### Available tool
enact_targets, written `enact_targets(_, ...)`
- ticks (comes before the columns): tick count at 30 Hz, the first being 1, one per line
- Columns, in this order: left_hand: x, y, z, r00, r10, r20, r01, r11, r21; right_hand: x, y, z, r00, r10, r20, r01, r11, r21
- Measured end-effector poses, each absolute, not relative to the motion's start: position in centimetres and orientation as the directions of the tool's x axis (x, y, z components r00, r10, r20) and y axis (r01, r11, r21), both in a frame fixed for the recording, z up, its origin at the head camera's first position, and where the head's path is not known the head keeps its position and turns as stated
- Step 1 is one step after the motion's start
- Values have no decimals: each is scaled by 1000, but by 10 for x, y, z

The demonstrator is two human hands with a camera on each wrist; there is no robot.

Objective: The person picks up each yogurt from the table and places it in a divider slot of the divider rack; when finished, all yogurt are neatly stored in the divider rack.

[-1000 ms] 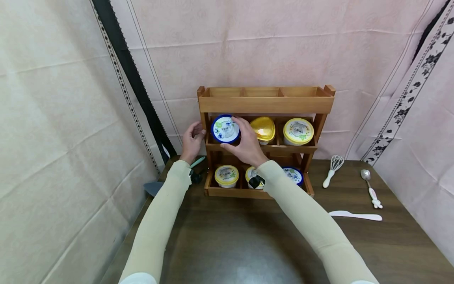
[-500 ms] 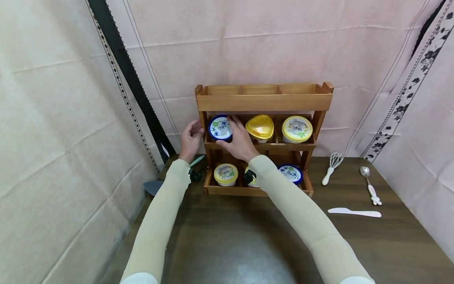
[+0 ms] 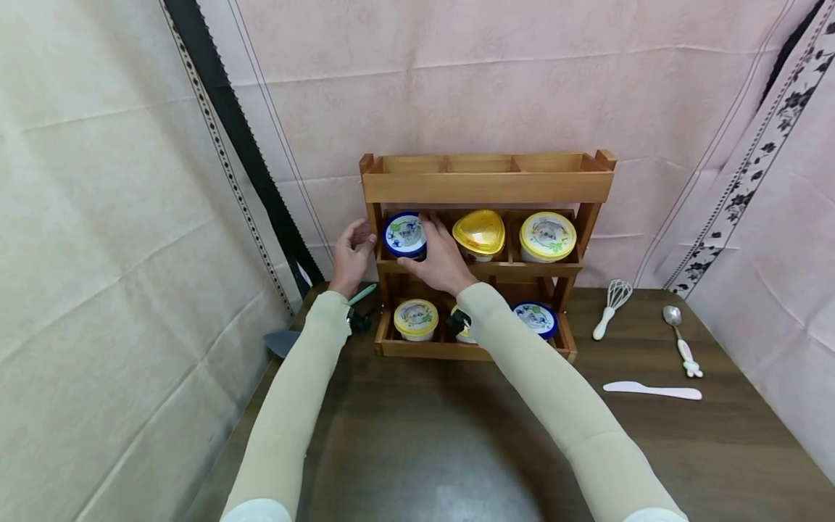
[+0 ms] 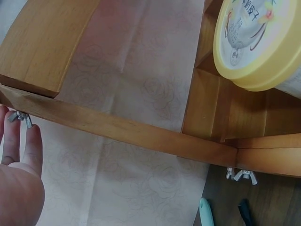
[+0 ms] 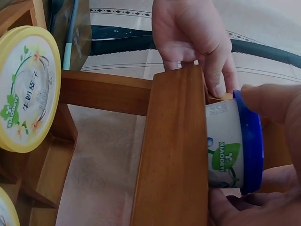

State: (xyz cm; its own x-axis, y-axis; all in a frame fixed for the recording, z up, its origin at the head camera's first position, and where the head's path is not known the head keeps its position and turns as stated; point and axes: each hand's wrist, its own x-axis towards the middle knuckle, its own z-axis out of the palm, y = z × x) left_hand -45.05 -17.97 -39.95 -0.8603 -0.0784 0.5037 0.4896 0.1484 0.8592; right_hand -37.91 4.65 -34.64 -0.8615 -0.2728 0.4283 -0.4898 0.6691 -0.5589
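My right hand holds a round white tub with a blue lid in the left compartment of the wooden rack's middle tier. In the right wrist view its fingers and thumb span the tub, whose lower part is behind the front board. My left hand is at the rack's left side. Its fingers touch the wood beside a wing nut. Right of the held tub stand a golden-lidded tub and a yellow-lidded tub.
On the bottom tier are two yellow-lidded tubs, one partly hidden by the right wrist, and a blue-lidded tub. A whisk, spoon and white knife lie right on the dark table. A green-handled utensil lies left.
The right hand has moved the blue-lidded tub slightly left and back into the left compartment, and stays on it. The left hand has kept its place. The last half second shows almost no motion.
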Motion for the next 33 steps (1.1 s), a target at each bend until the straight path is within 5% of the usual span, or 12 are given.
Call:
enact_targets(22, -446, -175, -393, -878, -112, 465, 454, 111, 884, -305, 78, -355, -844, -383, 376, -530, 487, -694)
enact_targets(33, -419, -176, -388, -902, -66, 426, 418, 104, 902, -268, 129, -391, -782, -458, 422, -622, 536, -571)
